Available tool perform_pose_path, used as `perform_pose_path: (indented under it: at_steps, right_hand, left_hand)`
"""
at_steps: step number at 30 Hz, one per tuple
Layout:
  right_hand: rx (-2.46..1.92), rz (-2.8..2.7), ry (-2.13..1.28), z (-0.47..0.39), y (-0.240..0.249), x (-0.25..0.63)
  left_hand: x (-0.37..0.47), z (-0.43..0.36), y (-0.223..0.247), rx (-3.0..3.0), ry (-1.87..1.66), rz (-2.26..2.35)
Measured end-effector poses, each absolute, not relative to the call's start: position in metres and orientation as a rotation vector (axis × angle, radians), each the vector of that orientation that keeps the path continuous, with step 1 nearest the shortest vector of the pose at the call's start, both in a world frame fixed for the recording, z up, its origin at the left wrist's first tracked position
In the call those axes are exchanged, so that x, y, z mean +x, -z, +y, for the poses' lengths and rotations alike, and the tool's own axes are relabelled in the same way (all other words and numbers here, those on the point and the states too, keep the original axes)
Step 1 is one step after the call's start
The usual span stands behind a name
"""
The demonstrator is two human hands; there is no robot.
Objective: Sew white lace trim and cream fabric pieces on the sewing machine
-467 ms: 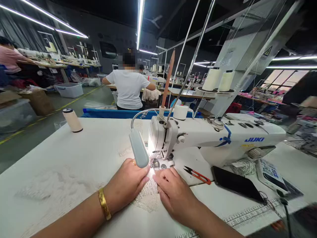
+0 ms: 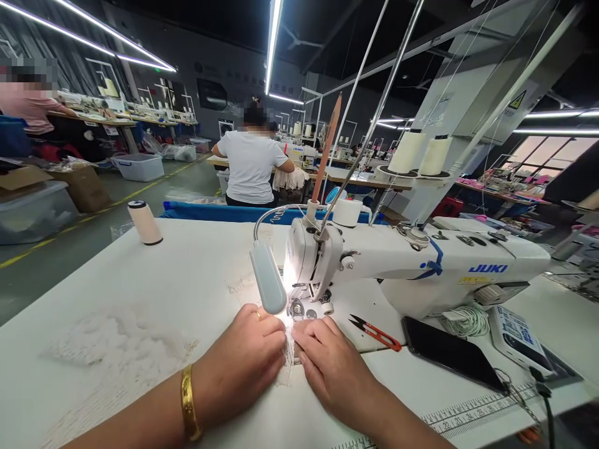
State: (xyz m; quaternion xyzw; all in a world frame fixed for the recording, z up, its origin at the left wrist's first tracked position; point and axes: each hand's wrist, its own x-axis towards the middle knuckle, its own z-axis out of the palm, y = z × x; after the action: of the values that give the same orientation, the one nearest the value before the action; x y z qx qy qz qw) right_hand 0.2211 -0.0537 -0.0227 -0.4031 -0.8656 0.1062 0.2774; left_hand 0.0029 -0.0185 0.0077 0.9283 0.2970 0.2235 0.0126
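A narrow piece of cream lace fabric [image 2: 284, 374] runs between my hands toward the presser foot of the white sewing machine [image 2: 355, 249]. My left hand [image 2: 250, 349], wearing a ring and a gold bangle, has its fingers curled closed on the lace's left edge. On the other side, my right hand [image 2: 330, 365] has thumb and fingertips pressed together on the lace beside the needle plate. A grey lamp head [image 2: 269, 277] hangs just above my left fingers and lights the needle area. The fingertips partly hide the lace.
Orange thread snips [image 2: 375, 332], a black phone [image 2: 452, 352] and a small white device [image 2: 519, 337] lie to the right. More lace [image 2: 116, 340] spreads at the left, with a thread spool [image 2: 145, 222] behind. A person in a white shirt [image 2: 253, 165] sits ahead.
My left hand has rolled more closed over the lace, and the lace between my hands now shows as a narrower strip. My right hand stays nearly in place. The view has shifted slightly.
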Motion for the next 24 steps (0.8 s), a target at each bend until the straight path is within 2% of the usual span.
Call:
perform_pose_path:
  at_steps: [6, 13, 24]
  right_hand:
    - [-0.976, -2.303, -0.271, -0.055, 0.022, 0.223]
    - [-0.872, -2.365, -0.249, -0.057, 0.018, 0.223]
    - [-0.866, -2.345, -0.227, -0.056, 0.018, 0.221]
  left_hand:
    - [0.005, -0.019, 0.005, 2.835, -0.767, 0.958]
    - [0.003, -0.016, -0.001, 2.659, -0.797, 0.957]
    - [0.009, -0.016, 0.007, 2.824, -0.765, 0.942]
